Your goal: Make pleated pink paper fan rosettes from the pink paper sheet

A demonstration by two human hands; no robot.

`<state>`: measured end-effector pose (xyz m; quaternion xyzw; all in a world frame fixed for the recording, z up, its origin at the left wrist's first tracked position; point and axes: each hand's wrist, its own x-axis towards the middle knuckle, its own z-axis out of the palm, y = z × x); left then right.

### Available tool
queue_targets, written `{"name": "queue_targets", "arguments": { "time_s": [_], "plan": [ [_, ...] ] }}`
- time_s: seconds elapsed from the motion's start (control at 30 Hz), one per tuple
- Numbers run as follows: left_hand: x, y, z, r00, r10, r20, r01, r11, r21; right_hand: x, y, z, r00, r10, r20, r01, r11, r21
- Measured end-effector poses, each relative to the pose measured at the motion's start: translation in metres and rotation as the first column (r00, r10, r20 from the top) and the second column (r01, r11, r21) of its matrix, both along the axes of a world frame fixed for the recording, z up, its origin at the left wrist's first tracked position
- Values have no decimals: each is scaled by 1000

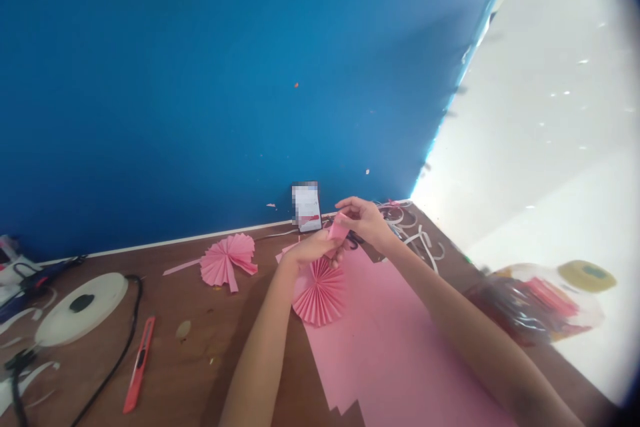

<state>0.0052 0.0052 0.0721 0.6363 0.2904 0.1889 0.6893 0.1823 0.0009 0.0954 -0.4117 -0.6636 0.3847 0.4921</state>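
Both my hands meet over the far middle of a brown table [210,353]. My left hand [313,250] and my right hand [363,219] are closed together on a small folded piece of pink paper [339,231]. Black scissors [356,239] lie just under my right hand. A pleated pink paper fan [320,293] sits right below my left hand, on top of large pink paper sheets [395,340]. A second pink pleated fan [227,261] lies further left on the table.
A blue wall [200,80] rises behind the table; a phone [306,207] leans against it. A pink utility knife [139,363], a white tape roll [80,307], a black cable [120,347] and a glue gun [30,277] lie left. White paper strips [417,237] and a clear plastic jar [540,303] are right.
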Motion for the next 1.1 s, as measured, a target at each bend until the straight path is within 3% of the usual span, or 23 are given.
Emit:
{"name": "queue_targets", "arguments": {
  "time_s": [0.3,0.5,0.7,0.87,1.1],
  "plan": [
    [-6,1,0,998,-27,-59,28,999,15,10,2,1,971,90,220,-82,996,-46],
    [-7,-1,3,996,-43,-75,44,999,18,15,5,2,963,81,255,-72,996,-46],
    [-9,-2,6,995,-45,-89,46,999,7,14,2,6,939,12,344,-32,998,52],
    [-9,-3,7,994,-71,-85,71,997,1,13,1,8,938,0,348,-37,994,99],
    [-11,-1,5,995,-21,-96,24,999,26,10,3,4,946,-18,324,-1,998,58]
  ]
}}
